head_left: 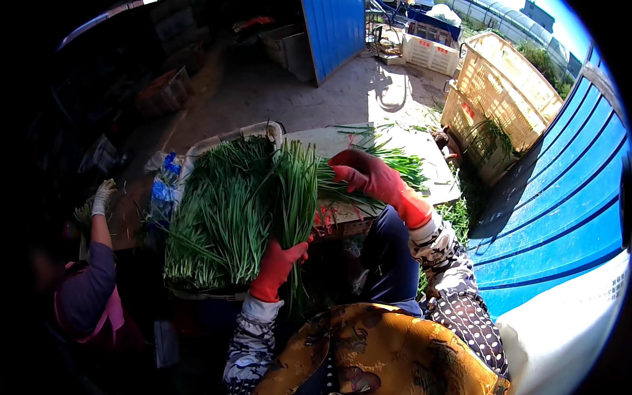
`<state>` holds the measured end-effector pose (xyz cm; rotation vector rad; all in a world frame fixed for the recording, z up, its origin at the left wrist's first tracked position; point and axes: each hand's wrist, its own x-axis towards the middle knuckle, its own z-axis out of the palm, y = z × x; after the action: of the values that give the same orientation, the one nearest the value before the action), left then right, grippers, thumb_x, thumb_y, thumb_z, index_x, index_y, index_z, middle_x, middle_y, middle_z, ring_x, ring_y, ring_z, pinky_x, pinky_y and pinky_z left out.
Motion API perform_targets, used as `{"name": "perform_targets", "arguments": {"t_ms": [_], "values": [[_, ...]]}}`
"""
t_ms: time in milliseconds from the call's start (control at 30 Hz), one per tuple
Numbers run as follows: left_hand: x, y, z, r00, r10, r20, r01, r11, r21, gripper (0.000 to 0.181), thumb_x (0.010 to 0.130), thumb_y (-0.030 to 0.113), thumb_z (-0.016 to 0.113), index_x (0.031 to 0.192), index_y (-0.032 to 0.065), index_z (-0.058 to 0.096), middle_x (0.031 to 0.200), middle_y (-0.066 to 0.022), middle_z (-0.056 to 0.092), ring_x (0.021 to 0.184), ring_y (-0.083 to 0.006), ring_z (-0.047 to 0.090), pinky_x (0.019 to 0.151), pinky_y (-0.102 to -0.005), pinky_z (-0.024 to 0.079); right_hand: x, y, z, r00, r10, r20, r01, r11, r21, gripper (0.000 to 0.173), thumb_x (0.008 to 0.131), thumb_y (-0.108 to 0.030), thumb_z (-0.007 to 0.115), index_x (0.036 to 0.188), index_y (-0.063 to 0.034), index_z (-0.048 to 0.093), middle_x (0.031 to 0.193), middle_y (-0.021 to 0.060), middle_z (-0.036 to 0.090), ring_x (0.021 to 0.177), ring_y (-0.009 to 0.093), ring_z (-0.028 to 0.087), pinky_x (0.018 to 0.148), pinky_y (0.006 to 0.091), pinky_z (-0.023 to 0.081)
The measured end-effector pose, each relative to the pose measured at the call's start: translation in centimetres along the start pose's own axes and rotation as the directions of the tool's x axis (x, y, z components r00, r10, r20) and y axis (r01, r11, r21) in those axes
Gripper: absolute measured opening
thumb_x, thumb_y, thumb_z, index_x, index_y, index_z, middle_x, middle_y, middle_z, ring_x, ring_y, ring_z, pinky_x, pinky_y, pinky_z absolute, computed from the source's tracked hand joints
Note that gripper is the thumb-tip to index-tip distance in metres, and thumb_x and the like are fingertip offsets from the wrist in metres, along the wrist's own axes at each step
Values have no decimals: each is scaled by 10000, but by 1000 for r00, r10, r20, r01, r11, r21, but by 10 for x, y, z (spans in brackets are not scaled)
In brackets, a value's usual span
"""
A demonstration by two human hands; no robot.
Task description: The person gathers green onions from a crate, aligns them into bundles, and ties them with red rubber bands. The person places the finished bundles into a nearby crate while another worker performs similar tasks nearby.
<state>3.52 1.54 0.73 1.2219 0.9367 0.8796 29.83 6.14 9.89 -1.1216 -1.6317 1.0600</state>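
My left hand [279, 269], in a red rubber glove, grips the lower part of a bundle of green Chinese chives [296, 192], whose pale cut ends point up and away. My right hand [377, 182], gloved the same way, hangs to the right of the bundle with fingers curled and apart, nothing seen in it. To the left of the bundle is a plastic crate [232, 133] full of chives laid in rows. More loose chives [400, 165] lie on the white board [437, 182] behind my right hand, near pink ties [325, 219].
At the left a co-worker's gloved hand [103, 196] is over other greens. Blue plastic [165, 185] sits beside the crate. Tall cream crates [498, 94] and a blue corrugated wall [558, 212] stand at the right. A blue panel [338, 37] stands beyond the board.
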Motion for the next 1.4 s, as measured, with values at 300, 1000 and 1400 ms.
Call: {"name": "perform_targets", "arguments": {"t_ms": [300, 1000, 1400], "values": [[-6, 5, -1, 981, 41, -189, -2, 980, 201, 325, 808, 70, 692, 1105, 19, 570, 833, -35, 658, 611, -134, 605, 554, -283, 485, 14, 33, 41, 984, 115, 134, -114, 993, -18, 321, 928, -357, 615, 1043, -60, 661, 741, 20, 620, 675, 95, 562, 646, 295, 478], [-2, 1, -14, 879, 470, -82, -258, 611, 748, 419, 840, 169, 669, 1225, 50, 551, 1001, -185, 675, 829, -365, 662, 685, -420, 509, -87, 62, -135, 514, 427, -744, -727, -242, -642, 919, 696, -490, 792, 1392, -47, 388, 1285, 191, 523, 1167, 284, 534, 929, 420, 446], [2, 38, 3, 915, 386, -115, -80, 455, 887, 612, 868, 189, 613, 1422, 121, 363, 1156, -242, 600, 986, -440, 607, 773, -469, 511, 36, -12, 27, 795, -543, 269, 528, 402, -748, 837, 677, -410, 773, 1404, -188, 424, 1318, 160, 491, 1319, 384, 364, 1108, 613, 171]]}}
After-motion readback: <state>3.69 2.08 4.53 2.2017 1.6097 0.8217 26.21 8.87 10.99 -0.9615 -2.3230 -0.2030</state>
